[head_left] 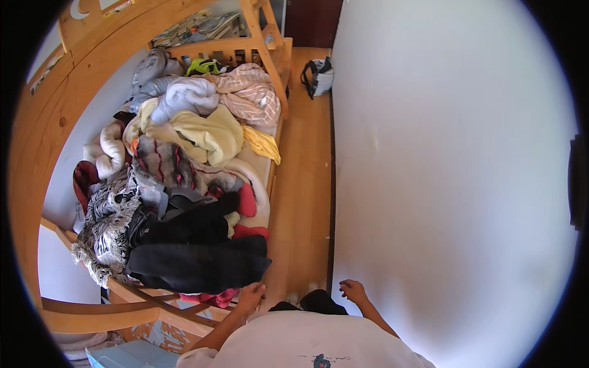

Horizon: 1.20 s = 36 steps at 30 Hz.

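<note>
Left hand loosely curled by black coat at bed edge, right hand curled empty nr wall; heaped pile could slide off w/ a tug.

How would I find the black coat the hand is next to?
Look at the wooden bed heaped with clothes along the left wall. At its near end, by the left hand, lies the black coat. It is the big flat plain black piece, with the fluffy black-and-white striped throw beside it.
</note>
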Tool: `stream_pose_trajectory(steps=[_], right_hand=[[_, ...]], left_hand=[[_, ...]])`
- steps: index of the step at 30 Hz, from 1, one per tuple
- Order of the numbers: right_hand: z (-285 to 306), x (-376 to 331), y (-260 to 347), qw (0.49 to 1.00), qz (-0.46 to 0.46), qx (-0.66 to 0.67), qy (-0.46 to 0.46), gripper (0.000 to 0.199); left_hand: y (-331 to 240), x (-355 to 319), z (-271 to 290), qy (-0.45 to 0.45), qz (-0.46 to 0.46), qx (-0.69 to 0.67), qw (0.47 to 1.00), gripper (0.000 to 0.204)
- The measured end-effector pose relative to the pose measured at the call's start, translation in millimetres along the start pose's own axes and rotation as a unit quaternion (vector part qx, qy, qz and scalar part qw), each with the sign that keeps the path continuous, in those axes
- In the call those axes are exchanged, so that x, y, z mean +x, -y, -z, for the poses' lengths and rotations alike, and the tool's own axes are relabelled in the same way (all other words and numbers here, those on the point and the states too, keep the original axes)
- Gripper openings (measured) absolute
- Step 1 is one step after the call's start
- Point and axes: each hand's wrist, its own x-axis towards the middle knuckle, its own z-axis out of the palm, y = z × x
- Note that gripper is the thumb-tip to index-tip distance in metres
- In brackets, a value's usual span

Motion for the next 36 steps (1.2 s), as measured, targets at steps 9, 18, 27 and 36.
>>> stream_pose_trajectory(steps=[9, 18, 27, 36], right_hand=[[42, 200, 18, 0.991, 0.048, -0.107, 0.066, 0.028], [103, 326, 161, 0.98, 0.103, -0.128, 0.113, 0.025], [155, 486, 166, 0.982, 0.031, -0.17, 0.077, 0.025], [238, 604, 230, 0.99, -0.135, -0.034, -0.018, 0.025]], left_hand=[[-90, 86, -32, -0.1, -0.035, -0.043, 0.993, 0.024], [-197, 180, -44, -0.11, -0.026, -0.102, 0.988, 0.022], [-303, 385, -16, -0.086, -0.032, -0.03, 0.995, 0.028], [-511, 561, -5, -0.046, -0.125, 0.007, 0.991, 0.029]])
